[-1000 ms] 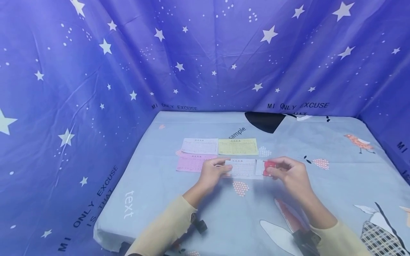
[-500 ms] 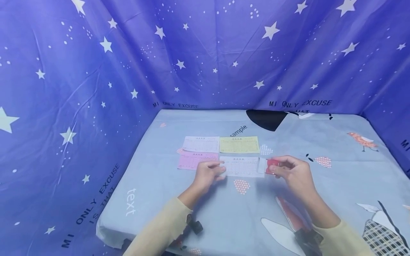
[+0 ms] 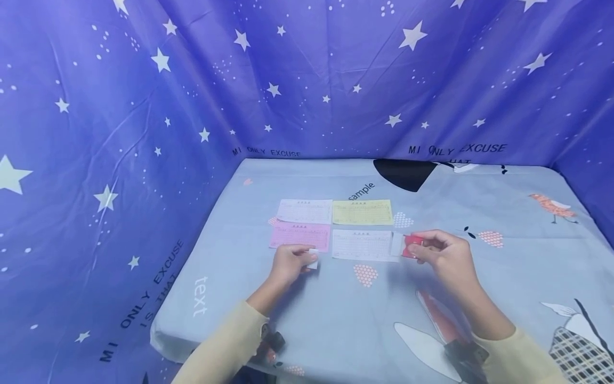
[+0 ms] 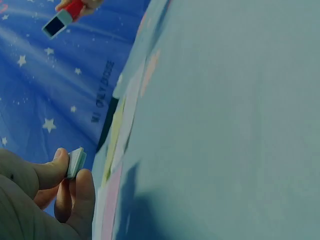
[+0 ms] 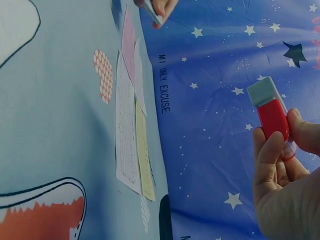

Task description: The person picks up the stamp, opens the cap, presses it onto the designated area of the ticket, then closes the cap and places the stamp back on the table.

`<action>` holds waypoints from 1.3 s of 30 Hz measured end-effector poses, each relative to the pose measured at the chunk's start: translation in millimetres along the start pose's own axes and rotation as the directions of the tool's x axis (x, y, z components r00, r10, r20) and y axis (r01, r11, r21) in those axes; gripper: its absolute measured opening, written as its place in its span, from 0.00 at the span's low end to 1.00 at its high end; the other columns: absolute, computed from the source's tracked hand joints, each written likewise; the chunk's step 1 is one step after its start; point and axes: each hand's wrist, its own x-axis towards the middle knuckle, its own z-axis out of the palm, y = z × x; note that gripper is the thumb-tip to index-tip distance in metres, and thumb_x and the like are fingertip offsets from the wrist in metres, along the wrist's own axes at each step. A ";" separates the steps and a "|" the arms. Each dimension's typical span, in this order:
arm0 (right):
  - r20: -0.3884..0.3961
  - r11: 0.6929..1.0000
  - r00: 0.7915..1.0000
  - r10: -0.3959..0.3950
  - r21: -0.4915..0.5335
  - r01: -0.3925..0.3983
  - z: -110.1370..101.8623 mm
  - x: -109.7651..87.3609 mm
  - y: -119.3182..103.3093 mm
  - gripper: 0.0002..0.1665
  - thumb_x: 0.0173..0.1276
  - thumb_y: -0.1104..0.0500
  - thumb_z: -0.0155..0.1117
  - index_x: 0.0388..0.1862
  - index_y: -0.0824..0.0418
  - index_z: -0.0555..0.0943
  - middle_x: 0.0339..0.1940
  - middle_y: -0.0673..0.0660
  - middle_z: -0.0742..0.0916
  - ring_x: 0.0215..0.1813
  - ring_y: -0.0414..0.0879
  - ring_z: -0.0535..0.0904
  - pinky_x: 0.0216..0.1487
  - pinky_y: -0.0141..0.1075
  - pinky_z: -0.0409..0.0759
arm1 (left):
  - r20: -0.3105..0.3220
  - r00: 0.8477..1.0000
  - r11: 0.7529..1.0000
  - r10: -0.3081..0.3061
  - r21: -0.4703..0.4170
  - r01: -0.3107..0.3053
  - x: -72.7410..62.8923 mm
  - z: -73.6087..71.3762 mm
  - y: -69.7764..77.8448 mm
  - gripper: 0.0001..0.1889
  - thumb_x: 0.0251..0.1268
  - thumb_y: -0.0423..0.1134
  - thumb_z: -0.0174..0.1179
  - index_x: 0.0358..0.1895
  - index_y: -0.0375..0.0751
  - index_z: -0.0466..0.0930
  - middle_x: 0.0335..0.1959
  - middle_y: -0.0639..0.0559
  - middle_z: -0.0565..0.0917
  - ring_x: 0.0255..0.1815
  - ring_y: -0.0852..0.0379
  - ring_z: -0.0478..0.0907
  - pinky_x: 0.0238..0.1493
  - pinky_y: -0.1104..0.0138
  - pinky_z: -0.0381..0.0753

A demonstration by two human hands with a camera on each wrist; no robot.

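Note:
My right hand [image 3: 448, 258] pinches a red stamp [image 5: 273, 117] between thumb and fingers, raised over the right end of the nearer white slip [image 3: 364, 245]. The stamp has a pale, clear block at its end, with a dark rectangular face showing in the left wrist view. My left hand [image 3: 288, 265] pinches a small, pale stamp cap [image 4: 75, 162] between thumb and fingertips. That hand hovers by the lower edge of the pink slip [image 3: 299, 234]. Beyond are another white slip [image 3: 303, 212] and a yellow slip [image 3: 362, 212], all with printed grids.
The slips lie in two rows on a grey-blue printed cloth [image 3: 230, 277] covering the table. Purple star-patterned curtains [image 3: 307, 74] stand behind and at the sides. A dark wrist device [image 3: 274, 341] sits by my left sleeve.
My left hand has moved left with the small cap, away from the stamp and off the nearer white slip. The right hand keeps its hold on the stamp. The view has shifted slightly.

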 end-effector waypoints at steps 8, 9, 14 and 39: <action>-0.007 1.000 1.000 0.009 -0.010 -0.009 -1.5 0.4 1.1 0.20 0.67 0.57 0.73 0.52 0.68 0.84 0.29 0.50 0.87 0.29 0.43 0.84 0.29 0.32 0.76 | -0.055 0.998 0.992 0.022 0.124 -0.016 -1.3 -27.4 -15.7 0.14 0.56 0.28 0.72 0.47 0.32 0.88 0.35 0.41 0.89 0.26 0.55 0.85 0.29 0.65 0.86; -0.009 1.000 1.000 0.008 -0.007 -0.008 -1.9 0.4 1.7 0.20 0.66 0.57 0.73 0.52 0.68 0.84 0.28 0.50 0.87 0.29 0.43 0.84 0.28 0.33 0.76 | -0.060 0.998 0.990 0.023 0.138 -0.015 -1.1 -30.3 -18.0 0.14 0.56 0.29 0.72 0.47 0.32 0.88 0.34 0.41 0.89 0.26 0.55 0.85 0.29 0.65 0.86; -0.008 1.000 1.000 -0.006 0.007 0.006 -2.8 0.8 4.7 0.20 0.66 0.57 0.74 0.51 0.69 0.84 0.27 0.50 0.87 0.28 0.43 0.83 0.26 0.34 0.75 | -0.088 0.996 0.980 0.002 0.200 0.015 -0.7 -44.2 -26.6 0.15 0.57 0.31 0.72 0.49 0.34 0.87 0.37 0.40 0.89 0.25 0.55 0.85 0.29 0.65 0.86; -0.027 0.997 0.999 -0.025 0.071 0.026 -3.5 2.6 10.3 0.17 0.63 0.63 0.75 0.47 0.70 0.85 0.25 0.48 0.87 0.26 0.40 0.83 0.25 0.30 0.77 | -0.196 0.976 0.839 0.093 0.543 0.029 11.1 -97.2 -43.0 0.15 0.60 0.36 0.71 0.49 0.36 0.87 0.49 0.37 0.87 0.56 0.39 0.82 0.55 0.50 0.81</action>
